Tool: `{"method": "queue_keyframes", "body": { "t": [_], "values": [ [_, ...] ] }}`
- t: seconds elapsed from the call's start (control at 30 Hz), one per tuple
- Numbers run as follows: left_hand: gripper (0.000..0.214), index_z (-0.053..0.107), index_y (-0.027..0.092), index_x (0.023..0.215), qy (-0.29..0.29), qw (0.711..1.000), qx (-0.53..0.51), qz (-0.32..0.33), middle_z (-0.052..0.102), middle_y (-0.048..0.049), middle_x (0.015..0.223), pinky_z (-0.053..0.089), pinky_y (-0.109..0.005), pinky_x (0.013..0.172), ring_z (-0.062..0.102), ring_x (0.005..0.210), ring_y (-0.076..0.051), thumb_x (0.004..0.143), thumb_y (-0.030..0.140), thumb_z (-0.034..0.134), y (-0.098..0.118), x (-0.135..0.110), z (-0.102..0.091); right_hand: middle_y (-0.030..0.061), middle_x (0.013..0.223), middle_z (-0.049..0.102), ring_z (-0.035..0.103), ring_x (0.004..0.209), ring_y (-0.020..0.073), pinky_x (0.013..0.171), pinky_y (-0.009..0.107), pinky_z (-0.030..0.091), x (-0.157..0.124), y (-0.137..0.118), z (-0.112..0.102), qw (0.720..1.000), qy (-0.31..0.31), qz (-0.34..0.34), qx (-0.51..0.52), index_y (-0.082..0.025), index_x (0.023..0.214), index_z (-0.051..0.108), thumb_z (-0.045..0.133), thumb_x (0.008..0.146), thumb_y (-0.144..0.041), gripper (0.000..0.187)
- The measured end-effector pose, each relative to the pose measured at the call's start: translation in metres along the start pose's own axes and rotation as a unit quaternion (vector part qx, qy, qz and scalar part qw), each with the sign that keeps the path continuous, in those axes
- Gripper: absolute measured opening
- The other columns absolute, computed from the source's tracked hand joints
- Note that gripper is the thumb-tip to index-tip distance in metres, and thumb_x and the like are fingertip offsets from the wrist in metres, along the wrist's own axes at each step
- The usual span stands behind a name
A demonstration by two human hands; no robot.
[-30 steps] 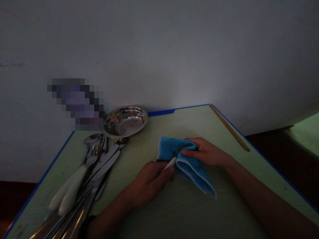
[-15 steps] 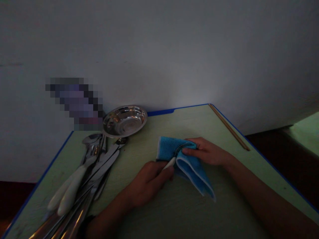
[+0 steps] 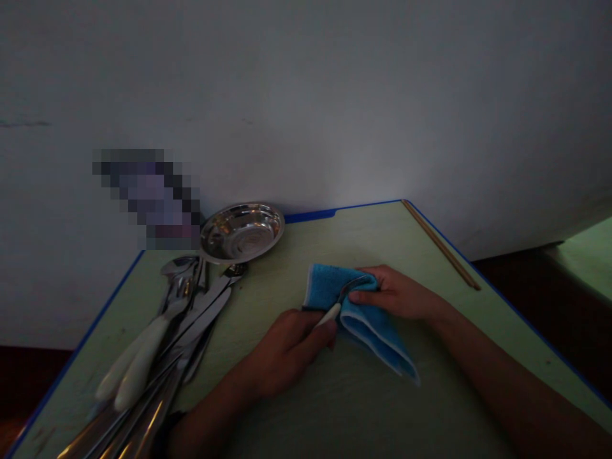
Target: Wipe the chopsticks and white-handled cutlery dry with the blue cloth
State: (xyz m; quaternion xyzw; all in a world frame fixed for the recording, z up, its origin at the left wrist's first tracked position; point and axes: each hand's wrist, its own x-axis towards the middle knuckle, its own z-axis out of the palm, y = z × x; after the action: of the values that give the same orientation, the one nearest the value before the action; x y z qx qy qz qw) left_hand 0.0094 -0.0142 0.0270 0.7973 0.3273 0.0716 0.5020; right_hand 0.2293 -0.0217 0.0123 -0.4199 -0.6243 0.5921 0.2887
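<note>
Head view: fuzzy, folded blue cloth [image 3: 368, 315]

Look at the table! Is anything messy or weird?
The cutlery on the left lies in a jumbled heap, with pieces crossing each other. Beyond it, a patch of big blurry squares looks odd because it hides whatever is there. Nothing looks clearly spilled or broken.

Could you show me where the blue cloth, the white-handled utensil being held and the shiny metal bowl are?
Blue cloth [image 3: 373, 323]: head view, on its folded front part.
White-handled utensil [image 3: 330, 313]: head view, on its white handle.
Metal bowl [image 3: 246, 240]: head view, on its inside bottom.
</note>
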Motion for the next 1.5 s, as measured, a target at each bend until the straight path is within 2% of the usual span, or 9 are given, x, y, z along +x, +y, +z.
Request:
{"method": "queue_keyframes", "body": {
  "t": [0.27, 0.6, 0.83, 0.97, 1.07, 1.2, 1.27, 1.4, 1.5],
  "values": [
    [0.035, 0.048, 0.016, 0.066, 0.003, 1.000, -0.025, 0.004, 0.044, 0.0041, 0.061, 0.034, -0.019, 0.054, 0.044, 0.058, -0.009, 0.090, 0.036, 0.032, 0.000, -0.001, 0.001, -0.0029, 0.067, 0.053, 0.049, 0.060, 0.0075, 0.054, 0.019, 0.039, 0.001, -0.004, 0.005, 0.994, 0.054, -0.035, -0.085, -0.016, 0.079, 0.057, 0.056, 0.078, -0.036, 0.020],
    [0.038, 0.047, 0.016, 0.065, -0.002, 0.993, -0.113, -0.026, 0.039, 0.0054, 0.058, 0.032, -0.020, 0.052, 0.039, 0.054, -0.008, 0.090, 0.041, 0.032, -0.006, 0.000, 0.004, -0.0037, 0.057, 0.044, 0.042, 0.050, 0.0057, 0.045, 0.017, 0.036, 0.003, 0.005, 0.007, 0.996, 0.073, 0.001, -0.055, -0.015, 0.068, 0.049, 0.044, 0.082, -0.048, 0.036],
    [0.038, 0.047, 0.016, 0.063, 0.008, 0.992, -0.126, -0.028, 0.039, 0.0057, 0.055, 0.032, -0.020, 0.053, 0.039, 0.053, -0.008, 0.090, 0.041, 0.033, -0.004, 0.000, 0.005, -0.0033, 0.057, 0.046, 0.045, 0.051, 0.0064, 0.046, 0.018, 0.036, 0.003, 0.002, 0.008, 0.992, 0.092, -0.003, -0.091, -0.014, 0.068, 0.052, 0.045, 0.082, -0.047, 0.036],
    [0.038, 0.049, 0.016, 0.064, 0.013, 0.993, -0.112, -0.031, 0.039, 0.0057, 0.055, 0.032, -0.020, 0.052, 0.039, 0.053, -0.008, 0.089, 0.041, 0.035, -0.005, 0.000, 0.004, -0.0016, 0.069, 0.056, 0.052, 0.062, 0.0089, 0.056, 0.020, 0.042, 0.004, -0.001, 0.006, 0.993, 0.070, -0.015, -0.091, -0.015, 0.080, 0.059, 0.059, 0.074, -0.042, 0.028],
    [0.037, 0.052, 0.015, 0.066, 0.014, 0.994, -0.100, -0.032, 0.040, 0.0055, 0.054, 0.032, -0.020, 0.052, 0.041, 0.053, -0.009, 0.089, 0.041, 0.035, -0.006, -0.001, 0.004, -0.0012, 0.078, 0.061, 0.056, 0.070, 0.0111, 0.062, 0.022, 0.045, 0.003, -0.002, 0.003, 0.997, 0.036, 0.004, -0.067, -0.017, 0.089, 0.060, 0.069, 0.065, -0.037, 0.032],
    [0.037, 0.052, 0.015, 0.066, 0.016, 0.995, -0.094, -0.023, 0.041, 0.0051, 0.054, 0.032, -0.019, 0.051, 0.042, 0.053, -0.009, 0.088, 0.041, 0.036, -0.007, -0.001, 0.003, -0.0011, 0.086, 0.065, 0.059, 0.078, 0.0132, 0.070, 0.025, 0.047, 0.001, -0.003, 0.002, 0.999, 0.000, 0.020, -0.038, -0.018, 0.094, 0.060, 0.073, 0.060, -0.032, 0.039],
    [0.037, 0.053, 0.015, 0.067, 0.019, 0.996, -0.082, -0.023, 0.041, 0.0049, 0.054, 0.032, -0.019, 0.050, 0.043, 0.053, -0.009, 0.088, 0.041, 0.036, -0.007, -0.001, 0.004, -0.0008, 0.085, 0.065, 0.059, 0.078, 0.0134, 0.071, 0.026, 0.047, 0.002, -0.003, 0.003, 0.999, 0.023, 0.016, -0.046, -0.018, 0.092, 0.060, 0.074, 0.059, -0.031, 0.039],
    [0.037, 0.054, 0.016, 0.069, 0.028, 0.996, -0.076, -0.027, 0.040, 0.0054, 0.053, 0.033, -0.019, 0.051, 0.042, 0.052, -0.009, 0.089, 0.041, 0.035, -0.006, -0.001, 0.005, 0.0003, 0.080, 0.064, 0.058, 0.073, 0.0138, 0.066, 0.025, 0.046, 0.004, -0.005, 0.006, 0.986, 0.122, -0.007, -0.112, -0.016, 0.086, 0.061, 0.074, 0.058, -0.035, 0.036],
    [0.037, 0.052, 0.016, 0.068, 0.030, 0.996, -0.078, -0.024, 0.040, 0.0055, 0.054, 0.033, -0.019, 0.051, 0.042, 0.053, -0.009, 0.089, 0.041, 0.035, -0.006, -0.001, 0.004, -0.0002, 0.077, 0.065, 0.058, 0.070, 0.0125, 0.062, 0.023, 0.045, 0.004, -0.006, 0.006, 0.983, 0.134, -0.011, -0.122, -0.017, 0.083, 0.064, 0.071, 0.062, -0.037, 0.029]
  ]
}}
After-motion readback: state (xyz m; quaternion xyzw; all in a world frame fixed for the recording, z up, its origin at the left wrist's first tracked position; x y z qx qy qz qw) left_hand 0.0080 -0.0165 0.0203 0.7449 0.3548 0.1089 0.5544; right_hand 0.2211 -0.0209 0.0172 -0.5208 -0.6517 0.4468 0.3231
